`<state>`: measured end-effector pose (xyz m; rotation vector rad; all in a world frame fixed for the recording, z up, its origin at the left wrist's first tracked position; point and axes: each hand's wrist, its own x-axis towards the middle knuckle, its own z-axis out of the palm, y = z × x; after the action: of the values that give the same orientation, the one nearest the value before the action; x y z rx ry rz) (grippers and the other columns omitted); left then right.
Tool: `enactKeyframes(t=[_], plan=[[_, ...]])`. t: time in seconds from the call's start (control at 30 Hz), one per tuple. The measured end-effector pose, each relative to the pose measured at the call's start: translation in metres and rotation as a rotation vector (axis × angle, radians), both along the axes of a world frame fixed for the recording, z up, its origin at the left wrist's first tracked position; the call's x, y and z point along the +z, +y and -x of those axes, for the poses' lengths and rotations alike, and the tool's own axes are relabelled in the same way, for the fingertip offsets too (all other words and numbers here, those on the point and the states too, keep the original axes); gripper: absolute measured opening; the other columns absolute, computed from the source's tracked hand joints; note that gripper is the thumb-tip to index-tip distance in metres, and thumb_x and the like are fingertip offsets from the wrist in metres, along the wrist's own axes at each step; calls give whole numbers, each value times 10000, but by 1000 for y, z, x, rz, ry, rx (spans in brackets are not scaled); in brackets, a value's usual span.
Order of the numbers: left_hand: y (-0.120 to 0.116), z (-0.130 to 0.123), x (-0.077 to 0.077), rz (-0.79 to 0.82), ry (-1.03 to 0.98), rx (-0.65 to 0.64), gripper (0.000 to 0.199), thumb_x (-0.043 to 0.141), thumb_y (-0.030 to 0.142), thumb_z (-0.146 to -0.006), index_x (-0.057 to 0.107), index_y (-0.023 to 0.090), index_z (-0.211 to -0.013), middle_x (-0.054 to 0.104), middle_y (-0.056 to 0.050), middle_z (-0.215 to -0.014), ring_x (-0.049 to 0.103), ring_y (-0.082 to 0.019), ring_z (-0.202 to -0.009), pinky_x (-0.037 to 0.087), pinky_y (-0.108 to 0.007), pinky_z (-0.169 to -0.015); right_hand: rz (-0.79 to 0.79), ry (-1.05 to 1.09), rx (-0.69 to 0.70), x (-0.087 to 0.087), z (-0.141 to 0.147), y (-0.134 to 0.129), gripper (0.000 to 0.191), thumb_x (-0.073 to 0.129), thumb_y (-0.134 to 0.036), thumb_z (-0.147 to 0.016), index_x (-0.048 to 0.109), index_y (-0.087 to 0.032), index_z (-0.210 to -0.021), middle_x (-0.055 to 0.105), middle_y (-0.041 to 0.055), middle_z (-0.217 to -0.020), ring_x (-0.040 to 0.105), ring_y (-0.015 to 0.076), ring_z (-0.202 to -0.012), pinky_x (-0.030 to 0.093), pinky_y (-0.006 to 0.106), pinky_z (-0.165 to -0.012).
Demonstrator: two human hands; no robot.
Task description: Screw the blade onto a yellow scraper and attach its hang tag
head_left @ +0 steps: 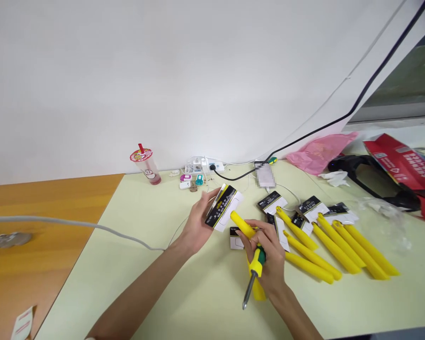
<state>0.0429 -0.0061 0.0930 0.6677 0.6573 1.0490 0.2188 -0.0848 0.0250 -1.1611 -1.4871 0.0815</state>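
My left hand (197,226) is closed on a black and white card (223,207), held tilted above the pale green table (205,293). Just right of it, my right hand (269,255) grips a screwdriver (257,262) with a green and yellow handle, its metal tip pointing down toward me. The same hand has its fingers round a yellow tube (242,224), whose upper end lies close to the card. Beneath this hand, another yellow piece (257,287) shows in part. To the right lie several yellow tubes (309,267) with black and white cards (313,208) at their upper ends.
A cup with a red straw (149,167) stands near the wall. Behind my hands are a power strip (198,165), small plugs (186,178) and cables. A pink bag (318,151), a black strap-like object (361,174) and a red box (403,163) lie at the right.
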Motion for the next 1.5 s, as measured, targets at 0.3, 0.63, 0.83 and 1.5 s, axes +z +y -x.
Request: enactKeyframes(t=[0.3, 0.63, 0.83, 1.5], plan=[[-8, 14, 14, -465, 264, -143, 620, 895, 254, -831, 684, 286, -1413, 708, -106, -1431, 636, -327, -1378, 475, -489, -1198, 26, 48, 20, -12, 11, -10, 318, 714, -64, -912, 490, -247, -778, 698, 73, -1097, 651, 244, -974, 522, 427, -831], [-41, 30, 42, -759, 507, -319, 727, 787, 255, -930, 499, 399, -1582, 502, -66, -1656, 400, -311, -1584, 430, -476, -1259, 17, 146, 73, -8, 29, -14, 301, 678, -113, -936, 478, -249, -758, 671, 64, -993, 657, 212, -902, 519, 355, -769], [-46, 44, 53, -772, 619, -345, 613, 696, 263, -990, 512, 390, -1561, 633, -85, -1527, 554, -307, -1474, 484, -469, -1199, 13, 122, 99, -2, 41, -19, 353, 705, -132, -939, 456, -248, -716, 660, 55, -960, 632, 206, -871, 514, 354, -759], [13, 61, -49, -115, 394, -67, 580, 982, 322, -656, 818, 207, -1200, 774, -138, -1303, 754, -282, -1070, 594, -390, -886, 366, 56, -7, -34, -38, -84, 443, 752, -359, -935, 456, -253, -624, 745, 124, -1002, 740, 309, -1004, 585, 410, -779]])
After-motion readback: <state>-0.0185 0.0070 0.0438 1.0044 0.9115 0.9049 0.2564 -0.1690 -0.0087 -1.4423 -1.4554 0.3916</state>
